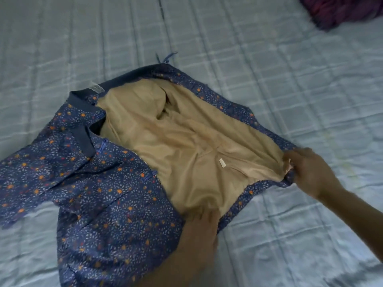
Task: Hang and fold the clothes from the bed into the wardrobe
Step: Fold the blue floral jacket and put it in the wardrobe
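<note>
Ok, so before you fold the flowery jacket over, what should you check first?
1. Jacket lies on the bed: ok.
2. Tan lining smooth: not ok, it is wrinkled.
3. Right hand pinches the jacket's edge: ok.
4. Left hand presses flat on the hem: ok.
5. Sleeve under the lining straight: cannot tell.
6. Purple cloth clear of the jacket: ok.

Your left hand lies flat, fingers straight; your right hand, arm extended, pinches with curled fingers.
</note>
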